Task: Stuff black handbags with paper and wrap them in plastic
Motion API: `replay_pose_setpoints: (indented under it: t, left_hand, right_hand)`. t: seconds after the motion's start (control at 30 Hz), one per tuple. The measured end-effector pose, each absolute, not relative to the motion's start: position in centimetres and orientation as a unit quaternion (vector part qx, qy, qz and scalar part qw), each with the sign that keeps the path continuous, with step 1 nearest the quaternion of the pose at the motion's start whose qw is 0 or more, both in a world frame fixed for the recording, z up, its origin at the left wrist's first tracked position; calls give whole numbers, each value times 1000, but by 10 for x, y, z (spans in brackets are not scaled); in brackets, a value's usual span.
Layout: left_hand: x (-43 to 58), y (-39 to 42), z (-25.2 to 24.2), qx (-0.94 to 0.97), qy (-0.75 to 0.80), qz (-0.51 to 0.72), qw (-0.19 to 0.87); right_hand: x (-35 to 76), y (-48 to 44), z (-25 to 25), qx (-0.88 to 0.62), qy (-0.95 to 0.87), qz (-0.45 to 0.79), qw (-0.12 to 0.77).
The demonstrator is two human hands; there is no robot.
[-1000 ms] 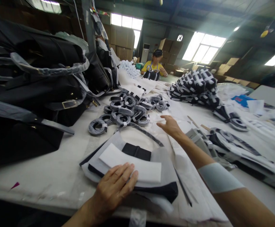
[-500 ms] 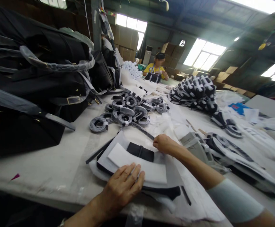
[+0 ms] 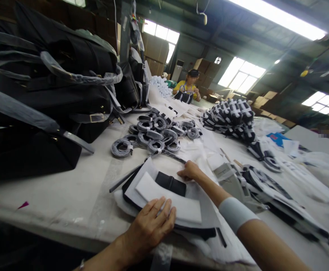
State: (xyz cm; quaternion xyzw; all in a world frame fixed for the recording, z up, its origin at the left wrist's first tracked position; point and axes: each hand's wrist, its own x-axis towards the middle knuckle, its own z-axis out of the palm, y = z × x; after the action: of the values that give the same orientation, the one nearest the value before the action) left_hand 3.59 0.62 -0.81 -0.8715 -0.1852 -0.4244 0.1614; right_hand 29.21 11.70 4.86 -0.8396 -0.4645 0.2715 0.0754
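A: Where does the white pad (image 3: 181, 207) sit?

B: On the white sheets (image 3: 149, 169), near the close edge of the surface (image 3: 68, 195). A black panel (image 3: 170, 183) shows just past it, at 12 o'clock.

A: And the left hand (image 3: 153, 226)?

B: At the pad's 7 o'clock. That grip is spread, palm down, with the fingers resting on the pad.

A: The right hand (image 3: 191, 171)?

B: At 1 o'clock from the pad, by the near end of a dark strap (image 3: 175, 156). Its fingers are curled, and from this angle I can't tell whether that grip pinches the strap.

A: What else is around the pad?

B: Wrapped coils (image 3: 154, 135) lie at 12 o'clock, black bags (image 3: 54, 101) are heaped at 10, and banded black bundles (image 3: 230, 114) are piled at 1. Farther off, a person in yellow (image 3: 182, 86) is at 12.
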Motion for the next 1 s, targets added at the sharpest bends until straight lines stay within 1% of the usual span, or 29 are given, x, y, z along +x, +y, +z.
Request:
replay_pose_setpoints:
  t: [0.13, 0.3, 0.53, 0.77, 1.0]
  left_hand:
    - [33, 7, -6, -874, -180, -424, 158]
    - [25, 16, 5, -880, -176, -418, 143]
    - [11, 41, 29, -897, -119, -385, 182]
    - [14, 33, 7, -901, -115, -385, 165]
    - [20, 23, -3, -891, -135, -409, 143]
  right_hand:
    - [293, 111, 41, -832, -467, 280, 104]
    - [307, 97, 41, -799, -514, 280, 136]
    - [322, 87, 44, -719, -597, 314, 170]
    - [319, 74, 39, -676, -599, 358, 238]
    - [309, 56, 50, -655, -581, 398, 273]
